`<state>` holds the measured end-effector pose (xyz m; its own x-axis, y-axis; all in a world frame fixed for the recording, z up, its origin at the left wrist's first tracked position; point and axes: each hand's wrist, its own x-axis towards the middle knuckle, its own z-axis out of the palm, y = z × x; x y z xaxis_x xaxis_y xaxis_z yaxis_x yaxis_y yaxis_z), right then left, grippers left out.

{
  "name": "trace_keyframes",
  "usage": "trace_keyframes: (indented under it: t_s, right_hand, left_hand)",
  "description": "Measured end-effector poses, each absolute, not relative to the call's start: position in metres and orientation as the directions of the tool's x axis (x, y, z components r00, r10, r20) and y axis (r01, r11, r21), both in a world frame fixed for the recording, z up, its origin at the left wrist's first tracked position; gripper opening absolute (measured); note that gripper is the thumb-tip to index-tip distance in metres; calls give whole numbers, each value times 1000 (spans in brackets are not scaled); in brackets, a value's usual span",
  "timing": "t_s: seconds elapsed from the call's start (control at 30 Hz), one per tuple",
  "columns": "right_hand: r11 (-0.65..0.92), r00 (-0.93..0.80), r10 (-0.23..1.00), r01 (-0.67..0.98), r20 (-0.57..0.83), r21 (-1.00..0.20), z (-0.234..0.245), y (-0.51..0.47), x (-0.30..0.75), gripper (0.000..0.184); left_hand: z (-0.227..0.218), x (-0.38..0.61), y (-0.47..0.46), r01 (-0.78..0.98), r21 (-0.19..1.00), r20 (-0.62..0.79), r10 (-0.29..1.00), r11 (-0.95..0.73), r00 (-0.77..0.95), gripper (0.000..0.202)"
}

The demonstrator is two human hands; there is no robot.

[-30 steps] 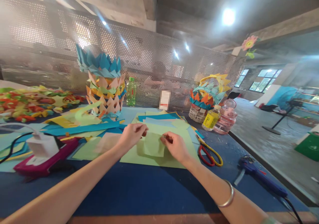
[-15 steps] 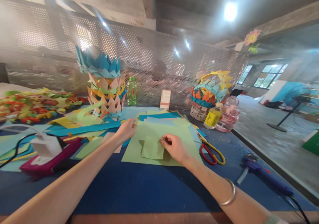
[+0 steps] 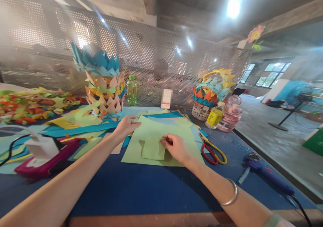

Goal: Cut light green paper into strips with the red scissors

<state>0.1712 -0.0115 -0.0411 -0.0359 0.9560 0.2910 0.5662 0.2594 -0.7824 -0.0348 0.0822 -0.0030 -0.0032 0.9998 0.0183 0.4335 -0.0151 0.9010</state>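
In my right hand (image 3: pixel 175 147) a small light-green paper piece (image 3: pixel 152 149) is pinched between thumb and fingertips, at its upper right corner. Beneath it lies a large light-green paper sheet (image 3: pixel 148 128), flat on the blue tabletop. My left hand (image 3: pixel 124 126) is at this sheet's upper left corner, its thumb and fingers apart, with a fingertip touching or just above the edge. Scissors with red and yellow handles (image 3: pixel 213 153) rest right of the sheet.
A purple power strip (image 3: pixel 47 163) with a white charger is at left, near colored paper strips (image 3: pixel 80 131). Behind stand a tall folded-paper basket (image 3: pixel 104 85), a green bottle (image 3: pixel 132 90), a yellow-labelled bottle (image 3: pixel 215 116) and a pink jug (image 3: pixel 229 114). A blue glue gun (image 3: pixel 267 176) lies right.
My left hand's fingers have spread and shifted slightly up at the sheet's corner. My right hand still holds the small green piece. The whole view has shifted a little.
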Motion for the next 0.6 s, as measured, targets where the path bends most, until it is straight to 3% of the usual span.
trace_keyframes:
  t_s: [0.13, 0.27, 0.4, 0.6]
  right_hand:
    - [255, -32, 957, 572, 290, -779, -41, -12, 172, 14]
    - [257, -28, 956, 563, 292, -786, -39, -13, 172, 16]
    - [267, -23, 951, 555, 307, -788, -39, -12, 172, 18]
    - [285, -8, 942, 551, 336, -785, -39, -11, 174, 22]
  left_hand:
    - [8, -41, 70, 230, 946, -277, 938, 229, 207, 46]
    - [6, -42, 60, 126, 918, -388, 790, 375, 475, 38]
    - [-5, -29, 49, 38, 860, -465, 749, 510, 471, 35]
    - [-16, -13, 40, -153, 841, -431, 814, 519, 391, 27]
